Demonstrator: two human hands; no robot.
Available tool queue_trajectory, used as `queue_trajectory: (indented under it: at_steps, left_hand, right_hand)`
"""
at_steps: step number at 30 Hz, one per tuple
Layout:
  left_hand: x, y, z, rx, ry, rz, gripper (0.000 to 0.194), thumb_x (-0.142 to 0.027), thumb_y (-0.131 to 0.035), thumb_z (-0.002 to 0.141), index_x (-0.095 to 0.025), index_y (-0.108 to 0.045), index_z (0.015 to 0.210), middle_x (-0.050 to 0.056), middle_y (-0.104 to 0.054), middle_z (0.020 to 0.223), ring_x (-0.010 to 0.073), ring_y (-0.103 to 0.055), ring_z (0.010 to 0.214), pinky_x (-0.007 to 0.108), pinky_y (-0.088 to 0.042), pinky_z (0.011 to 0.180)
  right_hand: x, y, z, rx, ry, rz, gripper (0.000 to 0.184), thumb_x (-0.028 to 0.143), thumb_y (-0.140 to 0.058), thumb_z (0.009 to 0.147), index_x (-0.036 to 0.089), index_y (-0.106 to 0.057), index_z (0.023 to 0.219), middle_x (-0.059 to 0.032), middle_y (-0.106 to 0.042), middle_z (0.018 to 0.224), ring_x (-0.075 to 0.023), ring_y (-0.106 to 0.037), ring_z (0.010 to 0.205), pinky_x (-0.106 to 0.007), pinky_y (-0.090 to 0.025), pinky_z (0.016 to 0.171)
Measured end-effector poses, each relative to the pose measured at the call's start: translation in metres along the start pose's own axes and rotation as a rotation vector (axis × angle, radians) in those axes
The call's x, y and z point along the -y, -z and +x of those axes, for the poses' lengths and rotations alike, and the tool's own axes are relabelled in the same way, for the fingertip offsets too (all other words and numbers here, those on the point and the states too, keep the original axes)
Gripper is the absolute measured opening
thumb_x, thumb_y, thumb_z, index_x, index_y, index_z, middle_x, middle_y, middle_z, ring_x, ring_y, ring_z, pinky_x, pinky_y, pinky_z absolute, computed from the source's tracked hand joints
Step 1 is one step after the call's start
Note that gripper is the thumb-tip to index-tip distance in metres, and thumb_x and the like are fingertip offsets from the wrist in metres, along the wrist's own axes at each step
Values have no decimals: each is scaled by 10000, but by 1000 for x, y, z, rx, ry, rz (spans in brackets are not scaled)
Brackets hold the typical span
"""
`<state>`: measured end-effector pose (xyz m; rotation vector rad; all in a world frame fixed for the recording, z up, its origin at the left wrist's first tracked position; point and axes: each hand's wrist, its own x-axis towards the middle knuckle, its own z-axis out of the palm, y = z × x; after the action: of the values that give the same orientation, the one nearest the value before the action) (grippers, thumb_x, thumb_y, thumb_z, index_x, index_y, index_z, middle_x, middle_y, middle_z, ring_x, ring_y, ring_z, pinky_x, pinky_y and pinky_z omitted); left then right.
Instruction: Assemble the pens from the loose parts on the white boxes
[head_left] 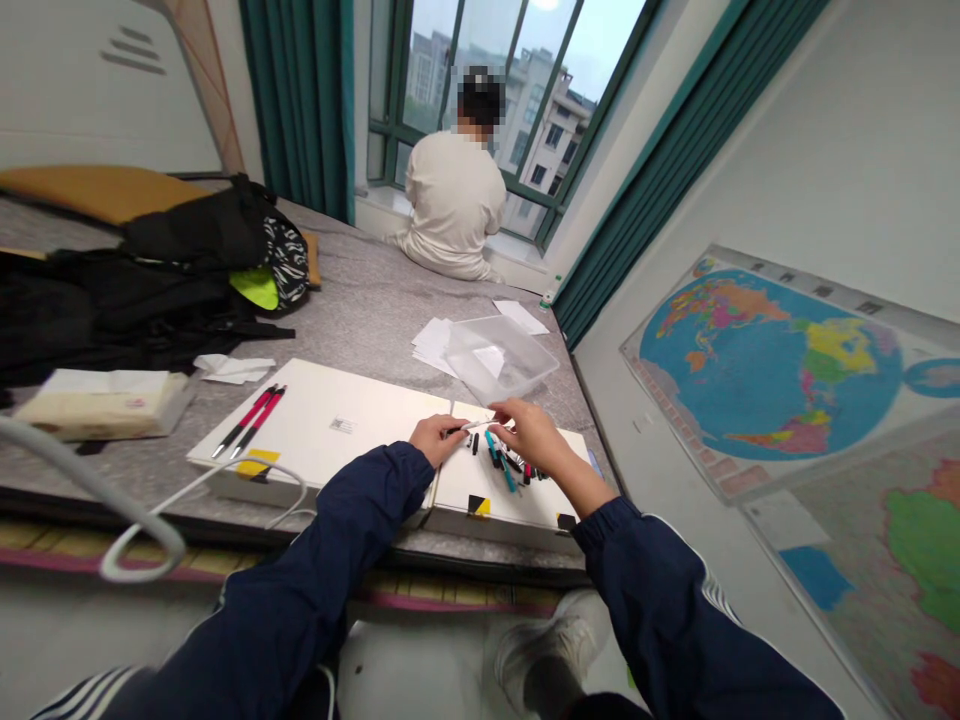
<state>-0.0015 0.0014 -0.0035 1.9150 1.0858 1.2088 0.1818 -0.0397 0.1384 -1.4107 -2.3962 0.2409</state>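
My left hand [438, 440] is closed in a pinch on a thin pen part [481, 422], dark at the left end and pale along its length. Its other end meets the fingers of my right hand [531, 432], which are also pinched on it. Just below my hands, small black pen pieces [475, 443] lie on a white box [454, 490]. Beside them, partly under my right hand, are teal pen barrels [501, 465] and a jumble of black, red and clear pen parts [529, 472].
Two red-and-black pens [259, 420] lie on the left white box [322, 395]. Behind stand a clear plastic bin [510, 345] and white papers [433, 345]. Tissues [105, 400], black bags [150, 290] and a white cable [142, 525] are leftward. A person [454, 200] sits by the window.
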Motion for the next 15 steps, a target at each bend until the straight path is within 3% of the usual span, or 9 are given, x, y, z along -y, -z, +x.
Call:
queue_trajectory:
  at_steps: [3,7,11,15]
  left_hand:
    - [1,-1,0,-44,44,-34,252,-327,-602,777,-202,-723,960,41,-711,920,166,-613,788,261,-468,671]
    - [1,-2,0,-88,65,-72,254,-334,-612,772,-186,-722,946,45,-709,909,159,-610,760,266,-468,675]
    - [-3,-1,1,-97,68,-92,274,-353,-607,780,-170,-720,949,47,-701,882,148,-601,733,253,-450,636]
    - [-7,0,1,-114,74,-133,285,-366,-614,776,-164,-722,945,46,-693,853,135,-583,692,243,-442,615]
  right_hand:
    - [-16,5,-11,-115,-126,147,524,347,-581,832,199,-440,1314,-67,-655,972,-153,-612,796,-247,-476,656]
    - [-54,3,-32,-205,-380,71,456,348,-547,840,156,-502,1251,-54,-667,845,-155,-615,707,-274,-468,677]
    - [-80,-17,-40,-67,-497,3,402,295,-573,818,141,-554,1188,-42,-676,814,-147,-610,681,-261,-442,694]
    - [-84,-36,-25,104,-417,-63,292,215,-585,802,153,-622,1085,-60,-683,886,-153,-612,755,-246,-421,725]
